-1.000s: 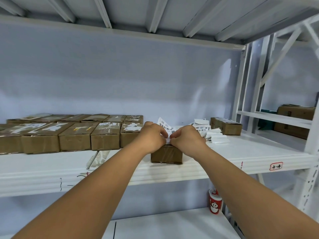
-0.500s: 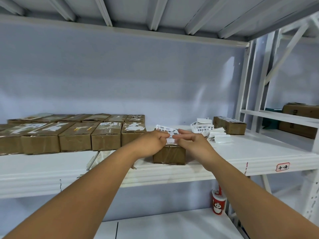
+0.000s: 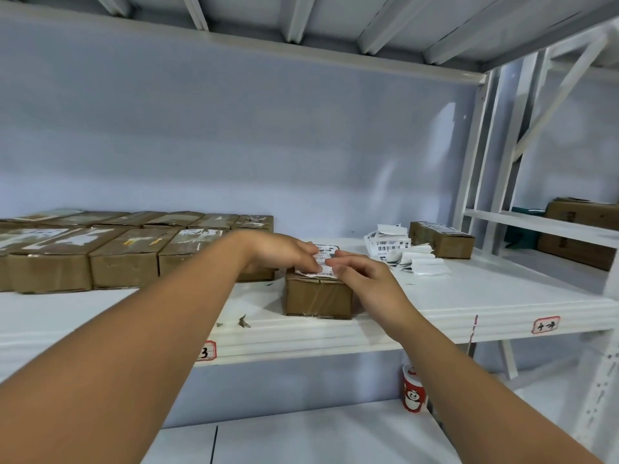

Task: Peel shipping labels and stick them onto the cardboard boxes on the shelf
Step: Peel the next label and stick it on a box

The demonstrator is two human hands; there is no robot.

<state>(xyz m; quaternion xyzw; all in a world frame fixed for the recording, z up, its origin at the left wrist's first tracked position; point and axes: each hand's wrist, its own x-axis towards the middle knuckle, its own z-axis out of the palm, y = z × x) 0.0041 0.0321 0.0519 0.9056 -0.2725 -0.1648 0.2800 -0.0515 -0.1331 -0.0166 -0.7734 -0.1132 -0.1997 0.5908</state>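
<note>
A small brown cardboard box stands near the front edge of the white shelf. A white shipping label with barcodes lies flat on the box's top. My left hand rests on the label's left part, fingertips pressed down on it. My right hand lies on the label's right side with fingers spread and flat. Both hands hide most of the label. A loose pile of white labels and backing strips lies to the right on the shelf.
Two rows of brown boxes fill the shelf's left side. Another box sits beyond the label pile. More cartons stand on the neighbouring rack. A red and white cup stands on the lower shelf. The upper shelf hangs overhead.
The label, held up between both hands' fingertips a second ago, came down flat onto the box top. Both hands went from pinching it to pressing on it with flatter fingers.
</note>
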